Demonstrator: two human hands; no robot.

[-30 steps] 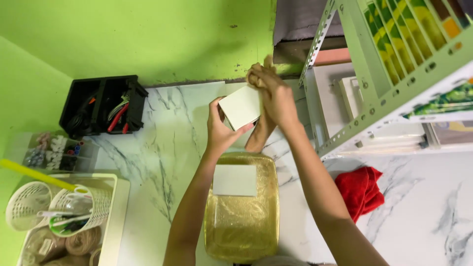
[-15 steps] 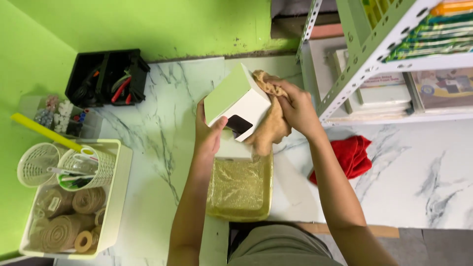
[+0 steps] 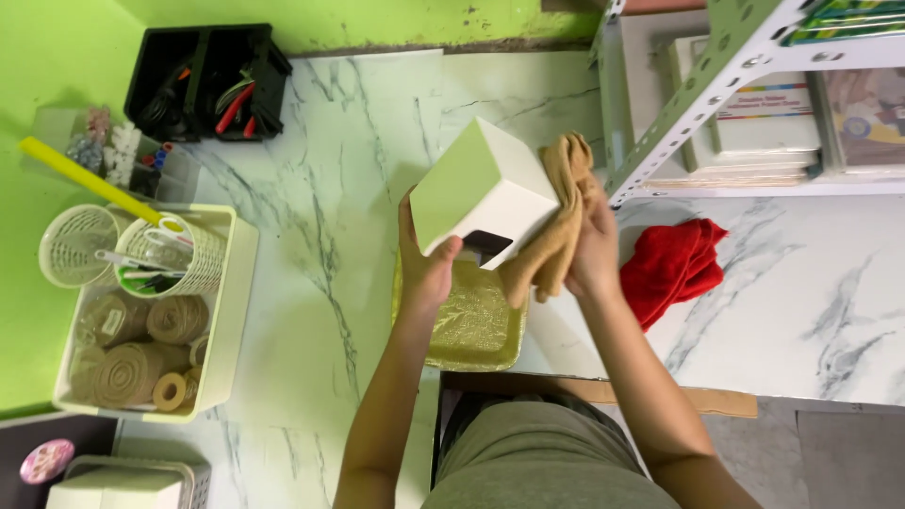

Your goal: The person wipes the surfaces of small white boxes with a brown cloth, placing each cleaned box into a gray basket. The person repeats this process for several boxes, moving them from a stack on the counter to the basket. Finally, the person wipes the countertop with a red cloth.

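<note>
Gripping the white box (image 3: 485, 193) from below, the left hand (image 3: 426, 269) has fingers closed round its lower corner, tilted above the gold tray (image 3: 476, 330). Right hand (image 3: 592, 236) presses a tan cloth (image 3: 556, 226) flat on the box's side, so looks like mid-wipe. Next probably needs turning it to another face. Both forearms reach straight up from the lap.

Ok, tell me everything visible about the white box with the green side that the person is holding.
The white box with the green side is a smooth, rigid-looking cuboid: one pale green face turned toward the camera, the others white, with a dark opening on its lower face. It is held tilted above the gold textured tray, clear of the marble table. The left hand grips its lower left corner, thumb by the opening. The right hand presses a tan cloth against its right side.
</note>
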